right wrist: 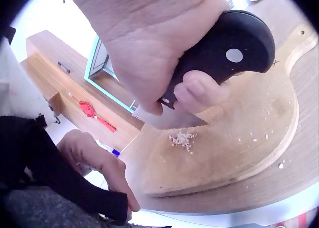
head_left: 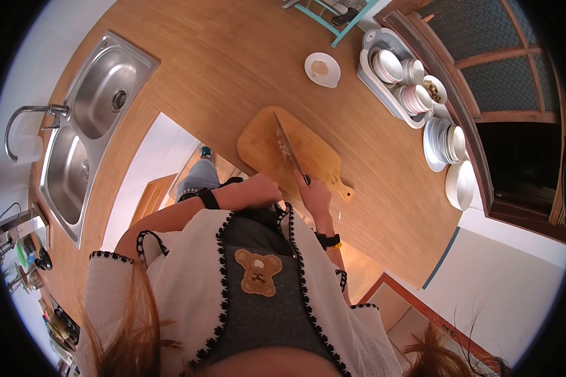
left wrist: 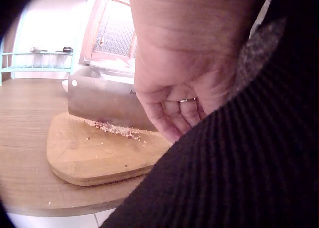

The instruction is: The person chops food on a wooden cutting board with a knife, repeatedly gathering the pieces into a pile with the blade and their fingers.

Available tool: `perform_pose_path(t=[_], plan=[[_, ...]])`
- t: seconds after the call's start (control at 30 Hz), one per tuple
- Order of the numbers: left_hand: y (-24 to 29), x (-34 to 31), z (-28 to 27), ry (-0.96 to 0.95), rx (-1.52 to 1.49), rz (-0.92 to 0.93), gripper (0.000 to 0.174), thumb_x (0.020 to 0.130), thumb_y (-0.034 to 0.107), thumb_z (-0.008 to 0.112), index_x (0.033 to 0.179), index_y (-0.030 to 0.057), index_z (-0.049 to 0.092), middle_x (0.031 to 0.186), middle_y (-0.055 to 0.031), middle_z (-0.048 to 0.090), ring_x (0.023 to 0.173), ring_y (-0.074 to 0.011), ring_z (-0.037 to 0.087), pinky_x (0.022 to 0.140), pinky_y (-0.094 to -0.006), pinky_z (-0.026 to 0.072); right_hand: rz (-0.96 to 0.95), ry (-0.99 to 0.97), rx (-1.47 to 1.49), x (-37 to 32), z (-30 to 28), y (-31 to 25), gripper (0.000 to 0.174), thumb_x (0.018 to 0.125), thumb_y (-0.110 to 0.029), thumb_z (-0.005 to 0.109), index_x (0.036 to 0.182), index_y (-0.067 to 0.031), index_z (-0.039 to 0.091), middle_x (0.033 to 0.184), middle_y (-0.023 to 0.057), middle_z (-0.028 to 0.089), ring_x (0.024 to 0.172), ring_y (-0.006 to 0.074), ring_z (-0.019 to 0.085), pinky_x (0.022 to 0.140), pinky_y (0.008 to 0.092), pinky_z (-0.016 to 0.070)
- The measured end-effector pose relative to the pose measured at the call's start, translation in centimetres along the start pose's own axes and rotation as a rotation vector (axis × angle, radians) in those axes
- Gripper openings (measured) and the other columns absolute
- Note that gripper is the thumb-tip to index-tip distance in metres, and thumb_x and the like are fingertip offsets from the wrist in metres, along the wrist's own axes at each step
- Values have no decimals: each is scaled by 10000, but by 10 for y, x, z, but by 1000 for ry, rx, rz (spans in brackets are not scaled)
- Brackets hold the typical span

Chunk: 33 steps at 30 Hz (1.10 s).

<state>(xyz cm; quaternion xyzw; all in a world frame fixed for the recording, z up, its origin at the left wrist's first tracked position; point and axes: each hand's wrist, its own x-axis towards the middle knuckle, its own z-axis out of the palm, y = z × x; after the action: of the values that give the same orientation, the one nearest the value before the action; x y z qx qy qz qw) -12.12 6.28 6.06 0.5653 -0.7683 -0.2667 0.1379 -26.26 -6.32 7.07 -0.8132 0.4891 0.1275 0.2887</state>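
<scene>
My right hand [head_left: 315, 196] grips the black handle [right wrist: 244, 33] of a cleaver, its thumb wrapped round in the right wrist view. The broad steel blade [left wrist: 102, 99] stands on edge over a wooden cutting board [head_left: 258, 129], pointing away from me. Finely chopped pinkish-brown bits [left wrist: 117, 130] lie in a strip along the blade's lower edge. A few crumbs are scattered elsewhere on the board. Near my body, beside the board's front edge, my left hand [head_left: 262, 190] hangs with its fingers loosely curled. It holds nothing, and a ring [left wrist: 188, 100] shows on one finger.
Beyond the board is a small white dish [head_left: 332, 78] with pale powder. At the right, a grey dish rack [head_left: 383, 108] holds stacked bowls, with plates [head_left: 432, 146] and a white bowl [head_left: 459, 185] beside it. A double steel sink [head_left: 146, 61] is on the left.
</scene>
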Motion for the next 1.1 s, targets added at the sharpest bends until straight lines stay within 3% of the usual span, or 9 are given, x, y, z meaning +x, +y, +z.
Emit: perform_pose_path(t=[0.17,0.3,0.4,0.57,0.7,0.8,0.9,0.97,1.1], plan=[[2,2,2,-14,29,12,106,683,188,582,639,93,600,633,-125,613,639,-323,625,551,-428,492,-53,104,51,17,-19,-3,549,825,-563,487,796,-41,655,752,223,624,785,399,608,689,472,466],[2,0,3,11,5,-1,114,687,188,574,643,89,610,643,-131,619,642,-325,627,557,-428,495,-121,47,-27,39,-26,0,540,828,-556,485,779,-45,655,745,216,624,773,394,609,678,466,474],[3,-2,3,33,21,-23,127,691,192,570,646,80,611,647,-135,621,650,-326,630,564,-428,498,-288,110,-171,47,-27,7,516,823,-543,497,771,-53,651,709,196,623,724,374,614,640,445,483],[2,-6,2,22,21,-56,125,694,186,569,646,81,613,651,-137,622,657,-327,633,560,-435,497,-520,16,-376,44,-44,30,467,812,-511,524,759,-60,631,637,139,616,646,325,614,575,413,480],[3,-7,1,-34,29,-111,108,658,169,595,635,70,630,665,-133,632,665,-321,633,573,-418,497,-453,-17,-405,36,-60,29,445,820,-492,520,731,-69,628,639,130,618,639,318,615,565,411,477],[2,-5,2,-27,39,-86,111,683,178,577,636,86,614,651,-132,623,653,-325,632,555,-431,496,-400,41,-254,24,-49,19,432,828,-469,520,733,-62,630,641,145,612,641,320,613,547,406,462],[3,-4,-2,-7,44,-62,107,679,181,581,642,89,620,649,-128,624,646,-320,630,547,-429,493,-252,-23,94,11,-22,-1,467,843,-473,513,747,-27,615,602,169,581,604,309,607,544,390,443],[5,-5,-9,-63,78,-37,107,676,198,593,647,100,627,634,-115,619,638,-312,628,556,-424,493,2,-340,485,4,-6,-16,531,859,-499,494,751,13,586,570,179,537,578,291,584,564,388,428],[10,-11,-11,21,16,37,131,668,195,597,619,76,625,598,-118,609,594,-301,624,543,-404,494,-165,-350,570,12,36,-34,567,868,-518,477,724,24,563,548,159,510,556,267,552,564,387,416]])
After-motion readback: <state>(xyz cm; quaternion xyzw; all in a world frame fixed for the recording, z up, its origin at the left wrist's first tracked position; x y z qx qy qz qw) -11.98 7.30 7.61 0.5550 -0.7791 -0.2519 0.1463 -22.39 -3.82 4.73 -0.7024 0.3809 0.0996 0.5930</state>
